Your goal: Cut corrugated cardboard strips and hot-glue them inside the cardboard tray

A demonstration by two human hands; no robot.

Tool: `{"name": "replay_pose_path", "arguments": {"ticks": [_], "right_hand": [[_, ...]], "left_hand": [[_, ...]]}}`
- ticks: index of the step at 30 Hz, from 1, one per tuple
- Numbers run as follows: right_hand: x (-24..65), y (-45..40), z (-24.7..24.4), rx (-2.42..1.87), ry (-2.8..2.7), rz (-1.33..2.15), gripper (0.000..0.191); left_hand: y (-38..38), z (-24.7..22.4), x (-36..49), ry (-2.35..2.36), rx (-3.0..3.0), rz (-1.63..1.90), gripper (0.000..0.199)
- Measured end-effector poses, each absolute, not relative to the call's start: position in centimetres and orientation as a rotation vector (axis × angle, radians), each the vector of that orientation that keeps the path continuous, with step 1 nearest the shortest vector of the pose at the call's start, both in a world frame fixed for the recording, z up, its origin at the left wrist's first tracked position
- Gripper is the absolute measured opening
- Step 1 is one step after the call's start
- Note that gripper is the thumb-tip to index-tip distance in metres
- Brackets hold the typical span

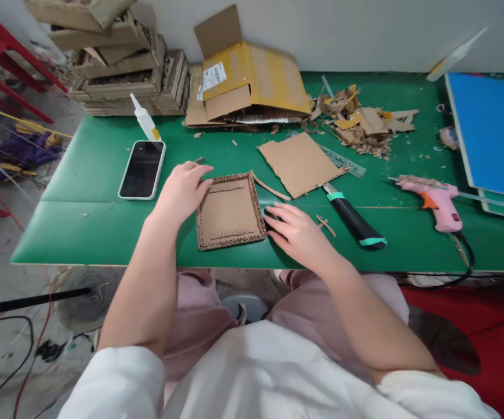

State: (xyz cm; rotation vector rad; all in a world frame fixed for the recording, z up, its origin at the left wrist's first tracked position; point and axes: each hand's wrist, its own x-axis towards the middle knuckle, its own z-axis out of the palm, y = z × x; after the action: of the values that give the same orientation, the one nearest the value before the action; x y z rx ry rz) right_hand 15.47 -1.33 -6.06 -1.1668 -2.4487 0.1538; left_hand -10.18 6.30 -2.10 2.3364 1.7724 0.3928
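A shallow square cardboard tray (230, 212) with a corrugated rim lies on the green table, two corrugated strips inside it. My left hand (185, 189) rests at its upper left corner, fingers stretched and thumb by the rim. Beside the right rim, my right hand (293, 230) has its fingers apart; a small dark patch near their tips is too unclear to name. To its right lies a utility knife (354, 222) with a black and teal handle, its blade by a flat cardboard piece (302, 164). A thin cardboard strip (272, 186) curves between tray and piece.
A phone (142, 170) and a glue bottle (146, 119) are at the left. Behind stand stacked cardboard trays (121, 73), a taped carton (256, 78) and a scrap heap (368, 122). A clear ruler (343, 160), pink glue gun (435, 201) and blue board (492, 134) lie rightward.
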Motion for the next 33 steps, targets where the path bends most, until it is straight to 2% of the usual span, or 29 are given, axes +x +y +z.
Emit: {"name": "replay_pose_path", "arguments": {"ticks": [3, 7, 16, 22, 28, 33], "right_hand": [[14.4, -2.7, -7.4, -1.212, -2.417, 0.028, 0.034], [15.1, -2.9, -7.9, -1.248, -2.41, -0.041, 0.031], [23.4, -2.8, -6.5, -1.625, -2.048, -0.302, 0.025], [26.7, -3.0, -6.3, -2.007, -2.035, -0.164, 0.041], [28.4, -5.2, -3.4, -2.199, -1.733, -0.065, 0.035], [23.9, -6.9, -1.7, -2.036, -1.397, 0.024, 0.035]], "left_hand": [[6.3, -2.3, -9.8, 1.718, 2.365, 0.358, 0.037], [6.3, -2.0, -9.5, 1.7, 2.39, 0.38, 0.037], [5.9, -1.2, -8.9, 1.693, 2.436, 0.4, 0.038], [4.4, -0.8, -7.0, 1.53, 2.555, 0.546, 0.037], [1.9, -0.1, -4.6, 1.189, 2.497, 0.759, 0.033], [-0.7, -0.4, -1.5, 1.096, 1.851, 0.773, 0.032]]}}
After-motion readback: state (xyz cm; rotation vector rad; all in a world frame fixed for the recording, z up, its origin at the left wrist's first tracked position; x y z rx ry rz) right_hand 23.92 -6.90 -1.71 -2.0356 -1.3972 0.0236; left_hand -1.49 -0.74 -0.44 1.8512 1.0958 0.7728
